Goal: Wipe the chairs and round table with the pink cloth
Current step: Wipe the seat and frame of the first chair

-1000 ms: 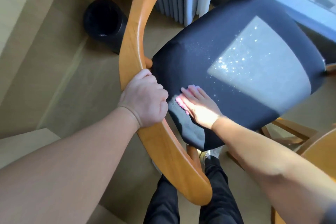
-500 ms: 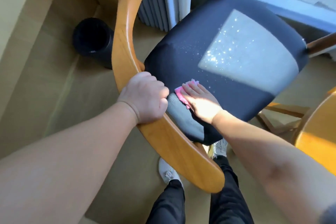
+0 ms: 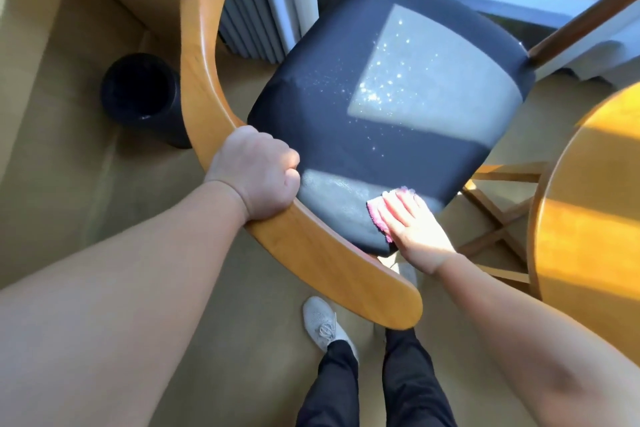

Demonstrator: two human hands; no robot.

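One second is enough for the right hand [image 3: 414, 230] to slide the pink cloth [image 3: 375, 217] along the near edge of the dark seat [image 3: 363, 107]. It was just beside the left hand [image 3: 258, 173], and now it is at the near right corner, well apart from it. Between them the seat shows a paler, smeared strip, so I judge this edge wiped. The far part, with bright specks in the sun patch, is probably not done yet. No hand touches the round bench [image 3: 588, 218] at the right.

The right hand lies flat, fingers straight and together, pressing the cloth on the seat. The cloth shows only at the hand's left side and past the fingertips. The left hand stays clenched around the curved wooden backrest [image 3: 204, 55].
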